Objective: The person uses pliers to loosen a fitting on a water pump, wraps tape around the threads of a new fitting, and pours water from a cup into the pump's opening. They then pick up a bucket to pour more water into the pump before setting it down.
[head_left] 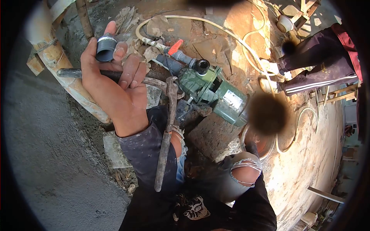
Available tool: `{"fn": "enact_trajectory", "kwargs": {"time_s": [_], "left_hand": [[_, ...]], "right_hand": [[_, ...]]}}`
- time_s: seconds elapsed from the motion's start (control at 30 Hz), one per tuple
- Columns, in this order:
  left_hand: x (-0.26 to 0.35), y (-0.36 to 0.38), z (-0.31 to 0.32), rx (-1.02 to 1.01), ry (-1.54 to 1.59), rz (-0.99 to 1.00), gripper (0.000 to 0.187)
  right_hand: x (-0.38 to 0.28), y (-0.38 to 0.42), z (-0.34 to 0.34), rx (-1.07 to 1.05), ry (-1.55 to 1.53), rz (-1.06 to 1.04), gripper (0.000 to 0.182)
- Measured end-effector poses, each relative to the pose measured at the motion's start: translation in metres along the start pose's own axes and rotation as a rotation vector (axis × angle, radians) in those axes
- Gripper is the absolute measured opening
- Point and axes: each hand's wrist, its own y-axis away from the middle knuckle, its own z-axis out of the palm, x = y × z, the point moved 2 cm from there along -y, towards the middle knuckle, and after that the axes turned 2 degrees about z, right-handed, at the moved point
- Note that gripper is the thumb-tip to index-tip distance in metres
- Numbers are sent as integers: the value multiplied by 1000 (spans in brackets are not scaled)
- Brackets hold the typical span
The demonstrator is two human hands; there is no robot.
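My left hand (115,88) is palm up, with its fingers curled. Between the thumb and fingertips it pinches a grey threaded pipe fitting (106,49), whose open end faces me. The same hand grips one handle of worn metal pincers (172,90); the other handle hangs down over my sleeve. Just right of the hand lies a green motor pump (227,98) with a black round port on top. A grey pipe with a red valve handle (175,47) runs beside it. My right hand is not visible; only its dark sleeve shows beyond my knee.
A pale hose (216,24) loops over the dirt floor. At the left, a round wooden pole (63,63) borders grey cement (58,154). Another person in dark trousers (320,67) stands at the right. A round basin (264,144) is beyond my knee. Dark blurs cover parts of the view.
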Motion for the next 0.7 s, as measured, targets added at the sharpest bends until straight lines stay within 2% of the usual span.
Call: {"fn": "enact_trajectory", "kwargs": {"time_s": [0.1, 0.3, 0.33, 0.4, 0.47, 0.53, 0.67, 0.7], "left_hand": [[-1, -1, -1, -15, -3, 0, 47], [-1, -1, -4, 8, 7, 21, 47], [-1, -1, -5, 10, 11, 24, 47], [-1, -1, -8, 26, 30, 31, 47], [0, -1, -11, 29, 49, 29, 47], [1, -1, -12, 14, 68, 36, 47], [3, -2, -14, 19, 82, 16, 48], [5, -1, -14, 24, 93, 22, 48]], "right_hand": [[4, 1, 4, -7, -174, -16, 66], [30, 11, -7, -106, -1235, -63, 64], [29, 11, -17, -112, -1223, -70, 64], [12, 27, -76, 319, -962, -350, 58], [-33, 57, -157, 305, -991, -353, 55], [-58, 58, -198, 388, -1020, -502, 58], [-134, 42, -262, 204, -1399, -729, 57], [-154, 38, -273, 204, -1369, -701, 57]]}}
